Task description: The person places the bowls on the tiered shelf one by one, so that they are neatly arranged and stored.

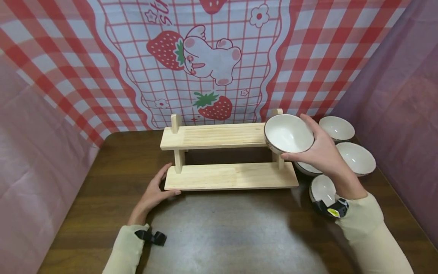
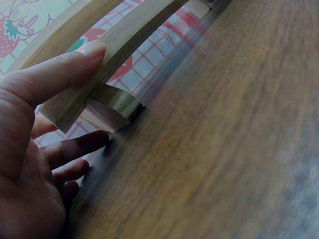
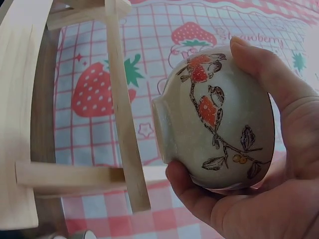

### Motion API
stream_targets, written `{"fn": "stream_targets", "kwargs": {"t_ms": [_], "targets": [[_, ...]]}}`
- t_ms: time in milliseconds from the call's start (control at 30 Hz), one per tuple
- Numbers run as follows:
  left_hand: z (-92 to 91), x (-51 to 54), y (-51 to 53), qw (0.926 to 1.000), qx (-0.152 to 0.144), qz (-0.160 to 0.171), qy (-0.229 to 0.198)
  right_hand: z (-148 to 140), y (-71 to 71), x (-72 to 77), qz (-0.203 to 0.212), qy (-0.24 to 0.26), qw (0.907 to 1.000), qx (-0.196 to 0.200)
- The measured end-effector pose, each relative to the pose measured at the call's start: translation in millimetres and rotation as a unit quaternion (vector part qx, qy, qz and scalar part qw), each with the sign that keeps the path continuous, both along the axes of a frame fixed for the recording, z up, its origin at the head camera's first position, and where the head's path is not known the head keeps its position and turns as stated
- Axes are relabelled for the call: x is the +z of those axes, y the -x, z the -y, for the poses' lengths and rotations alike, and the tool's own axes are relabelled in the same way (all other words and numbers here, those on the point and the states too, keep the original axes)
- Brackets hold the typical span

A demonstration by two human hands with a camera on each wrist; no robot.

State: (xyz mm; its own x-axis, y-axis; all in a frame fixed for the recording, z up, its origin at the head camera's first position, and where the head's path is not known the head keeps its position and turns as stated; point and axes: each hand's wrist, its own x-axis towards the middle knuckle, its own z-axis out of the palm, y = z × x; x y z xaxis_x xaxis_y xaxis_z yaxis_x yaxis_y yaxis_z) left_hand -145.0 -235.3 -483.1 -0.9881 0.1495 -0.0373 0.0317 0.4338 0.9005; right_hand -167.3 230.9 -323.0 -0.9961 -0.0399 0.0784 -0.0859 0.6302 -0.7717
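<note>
Strawberry-print cloth (image 1: 308, 57) hangs behind the wood-grain table (image 1: 113, 161) and two-tier wooden shelf (image 1: 219, 177), whose left end your left hand (image 1: 154, 192) grips, while your right hand (image 1: 323, 148) clamps a bird-painted bowl (image 1: 289, 133) above the shelf's right end, beside four white bowls (image 1: 356, 158).

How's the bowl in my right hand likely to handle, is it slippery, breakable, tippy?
The bowl is probably rigid and breakable, since it looks like glazed ceramic. Its glossy surface could feel slippery in your right hand. Once set down, it might tip if pushed near the top, because its foot is narrower than its rounded body.
</note>
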Motion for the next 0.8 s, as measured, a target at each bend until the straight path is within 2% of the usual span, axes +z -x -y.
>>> {"fn": "stream_targets", "kwargs": {"t_ms": [167,367,633,800], "targets": [[0.4,0.0,0.3,1.0,-0.003,-0.003,0.009,13,6.4,0.8,-0.014,0.007,0.9997,0.017],[1.2,0.4,0.8,1.0,-0.006,0.001,0.003,28,15.8,-0.1,-0.013,0.047,0.9973,0.055],[1.6,0.4,1.8,1.0,-0.005,0.002,0.003,50,21.4,3.3,0.023,0.071,0.996,0.05],[1.3,1.2,1.7,1.0,-0.006,-0.006,0.003,63,25.6,5.9,0.02,0.053,0.9972,0.049]]}}
